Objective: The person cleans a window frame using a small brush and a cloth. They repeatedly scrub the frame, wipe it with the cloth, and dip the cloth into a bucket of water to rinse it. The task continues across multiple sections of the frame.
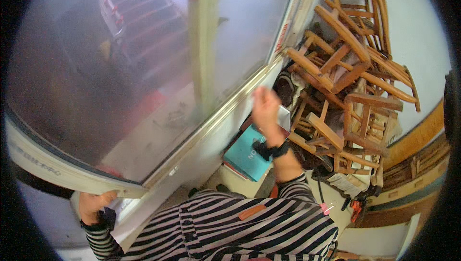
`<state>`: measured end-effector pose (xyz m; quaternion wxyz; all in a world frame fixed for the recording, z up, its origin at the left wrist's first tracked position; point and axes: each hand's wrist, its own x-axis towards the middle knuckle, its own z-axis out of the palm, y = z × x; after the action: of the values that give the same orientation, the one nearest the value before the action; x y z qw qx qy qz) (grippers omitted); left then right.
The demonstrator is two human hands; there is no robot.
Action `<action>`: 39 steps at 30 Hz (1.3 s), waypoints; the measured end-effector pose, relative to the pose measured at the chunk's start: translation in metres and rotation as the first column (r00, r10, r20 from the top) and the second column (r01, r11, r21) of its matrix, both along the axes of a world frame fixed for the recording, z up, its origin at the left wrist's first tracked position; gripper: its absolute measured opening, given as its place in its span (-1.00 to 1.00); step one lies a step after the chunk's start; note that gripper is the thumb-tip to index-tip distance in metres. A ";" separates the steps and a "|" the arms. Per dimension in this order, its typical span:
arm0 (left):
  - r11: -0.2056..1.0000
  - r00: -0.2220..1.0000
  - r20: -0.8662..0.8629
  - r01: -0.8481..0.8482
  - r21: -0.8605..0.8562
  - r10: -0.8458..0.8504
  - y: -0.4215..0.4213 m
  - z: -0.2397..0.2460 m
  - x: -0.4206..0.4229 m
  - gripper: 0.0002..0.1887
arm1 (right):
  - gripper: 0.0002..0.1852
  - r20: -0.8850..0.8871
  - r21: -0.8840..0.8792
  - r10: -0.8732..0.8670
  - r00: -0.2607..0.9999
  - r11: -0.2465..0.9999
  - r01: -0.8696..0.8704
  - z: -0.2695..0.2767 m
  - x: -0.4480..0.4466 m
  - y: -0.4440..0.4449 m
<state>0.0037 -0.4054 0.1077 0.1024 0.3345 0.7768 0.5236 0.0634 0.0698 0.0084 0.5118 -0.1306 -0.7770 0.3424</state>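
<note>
A sliding window with a pale metal frame [65,174] and a glass pane [151,116] fills the left and upper part of the head view. My left hand [94,203] grips the frame's edge at the lower left, its fingertips on the near side. Blurred by motion, my right hand [265,107] is near the window's bottom track [216,116], over a teal box [246,153]. Its fingers look curled; whether they hold anything is unclear. A dark band is around each wrist.
Wooden chairs and stools [335,73] lie piled in a tangle on the right, close to the window wall. A red-and-black object [356,208] is on the floor. Beyond the glass, a flight of stairs [144,16] shows. Wooden furniture [414,174] stands at the far right.
</note>
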 end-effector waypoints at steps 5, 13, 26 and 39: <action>0.994 0.998 0.024 -0.050 -0.099 0.053 -0.012 0.005 0.009 -0.44 | -0.70 0.136 -0.180 -0.144 0.980 0.969 0.168 0.030 -0.022 0.133; 0.989 0.989 0.017 -0.149 -0.014 0.149 -0.010 0.002 0.011 -0.52 | -0.48 0.037 -0.582 0.082 0.996 0.812 -0.045 0.033 -0.070 0.195; 0.663 0.427 -0.646 -0.730 0.166 0.633 -0.012 -0.027 0.079 -0.70 | -0.70 -0.014 -0.571 0.313 0.950 0.777 -0.264 -0.013 -0.087 0.239; 0.174 -0.238 -0.474 -0.719 0.673 0.848 -0.058 -0.048 0.125 -0.94 | -0.70 0.208 -0.423 -0.002 0.978 0.902 0.091 -0.027 -0.093 0.220</action>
<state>0.1285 -0.4632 0.0596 -0.6521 -0.0432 0.7002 0.2874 -0.0297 0.2901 -0.0187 0.3969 -0.2929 -0.7269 0.4777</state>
